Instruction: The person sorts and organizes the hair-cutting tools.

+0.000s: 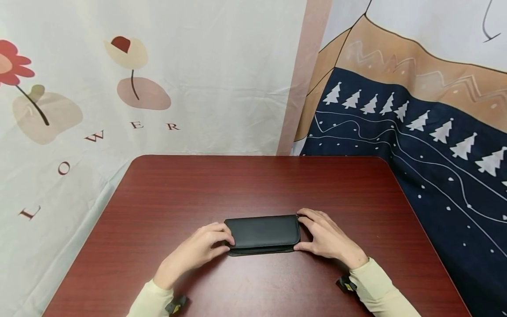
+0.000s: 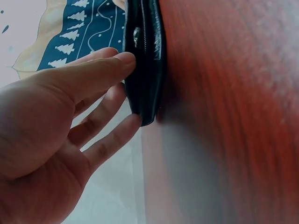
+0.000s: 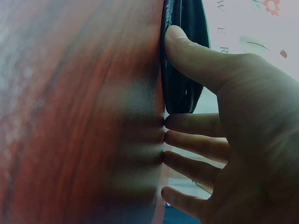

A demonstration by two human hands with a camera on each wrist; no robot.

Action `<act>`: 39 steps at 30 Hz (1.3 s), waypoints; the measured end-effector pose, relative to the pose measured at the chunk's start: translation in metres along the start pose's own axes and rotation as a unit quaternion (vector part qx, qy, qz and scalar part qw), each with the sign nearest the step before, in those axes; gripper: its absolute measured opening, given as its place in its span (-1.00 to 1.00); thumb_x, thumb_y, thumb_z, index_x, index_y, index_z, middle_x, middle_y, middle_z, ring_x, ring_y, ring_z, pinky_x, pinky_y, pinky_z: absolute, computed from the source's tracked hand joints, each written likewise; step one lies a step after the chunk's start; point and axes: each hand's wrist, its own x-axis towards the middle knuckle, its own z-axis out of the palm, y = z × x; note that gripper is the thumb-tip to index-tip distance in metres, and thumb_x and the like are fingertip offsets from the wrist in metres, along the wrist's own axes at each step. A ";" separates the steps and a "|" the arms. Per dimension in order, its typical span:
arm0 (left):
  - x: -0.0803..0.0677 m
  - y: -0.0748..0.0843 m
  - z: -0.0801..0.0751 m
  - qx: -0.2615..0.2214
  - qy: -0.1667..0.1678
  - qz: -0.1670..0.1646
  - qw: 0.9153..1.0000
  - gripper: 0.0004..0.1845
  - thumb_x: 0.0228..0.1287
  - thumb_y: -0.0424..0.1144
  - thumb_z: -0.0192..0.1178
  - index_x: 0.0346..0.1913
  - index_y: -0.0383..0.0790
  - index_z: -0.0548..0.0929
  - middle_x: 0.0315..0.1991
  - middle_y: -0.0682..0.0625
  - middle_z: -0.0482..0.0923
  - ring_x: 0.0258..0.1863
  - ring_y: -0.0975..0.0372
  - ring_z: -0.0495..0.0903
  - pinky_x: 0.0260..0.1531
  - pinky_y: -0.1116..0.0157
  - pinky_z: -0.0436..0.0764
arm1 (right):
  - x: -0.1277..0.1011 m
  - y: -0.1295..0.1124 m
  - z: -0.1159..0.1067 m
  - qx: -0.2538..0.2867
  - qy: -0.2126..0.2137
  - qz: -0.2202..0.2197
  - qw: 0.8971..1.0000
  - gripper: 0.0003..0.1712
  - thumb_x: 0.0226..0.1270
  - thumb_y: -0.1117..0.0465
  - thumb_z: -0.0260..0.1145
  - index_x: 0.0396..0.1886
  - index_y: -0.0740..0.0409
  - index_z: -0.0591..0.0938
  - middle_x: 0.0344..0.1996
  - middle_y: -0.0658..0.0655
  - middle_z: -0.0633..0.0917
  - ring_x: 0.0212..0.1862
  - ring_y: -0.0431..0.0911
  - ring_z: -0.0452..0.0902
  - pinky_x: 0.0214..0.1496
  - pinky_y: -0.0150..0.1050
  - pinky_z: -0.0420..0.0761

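Note:
A black long wallet (image 1: 263, 231) lies on the table, its folded cover slightly raised along the near edge. Inside that gap a zipper (image 2: 144, 28) shows in the left wrist view. My left hand (image 1: 202, 244) pinches the wallet's left end, the thumb at the near edge and the fingers bent over the top and side. At the other end, my right hand (image 1: 328, 233) touches the wallet with its thumb at the near corner. Its other fingers (image 3: 201, 142) are spread and fairly straight, their tips down at the table beside the wallet's end.
The reddish-brown wooden table (image 1: 253, 185) has rounded far corners. Behind it hangs a pale curtain (image 1: 222, 79) with flowers and letters. A dark blue and tan cloth (image 1: 416, 145) with white trees hangs at the right. Small black devices (image 1: 346, 284) sit at the wrists.

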 end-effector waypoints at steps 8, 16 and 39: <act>0.001 0.005 -0.002 0.008 -0.025 -0.030 0.999 -0.76 0.27 -0.46 0.61 -0.09 -0.09 0.88 -0.08 0.17 0.78 -0.06 0.29 0.75 -0.01 0.29 0.81 | 0.000 0.000 0.000 -0.002 0.004 -0.003 1.000 -0.13 0.15 -0.22 0.80 0.24 0.29 0.78 0.43 0.27 0.70 0.48 0.22 0.65 0.59 0.24 0.61; 0.009 0.013 -0.005 0.025 -0.002 -0.047 0.999 -0.75 0.40 -0.25 0.58 0.08 -0.10 0.86 0.04 0.11 0.79 0.04 0.23 0.76 0.08 0.17 0.82 | 0.000 0.000 0.001 -0.001 0.005 -0.001 1.000 -0.14 0.15 -0.21 0.80 0.25 0.28 0.78 0.43 0.26 0.70 0.47 0.20 0.66 0.58 0.23 0.62; 0.022 0.010 0.010 0.059 -0.079 -0.128 0.987 0.20 -0.06 0.12 0.84 0.62 -0.34 0.51 0.54 -0.23 0.59 0.51 -0.15 0.60 0.46 -0.22 0.66 | -0.001 0.001 0.001 0.002 0.002 0.003 1.000 -0.12 0.15 -0.22 0.80 0.27 0.28 0.77 0.44 0.26 0.70 0.48 0.20 0.65 0.58 0.23 0.62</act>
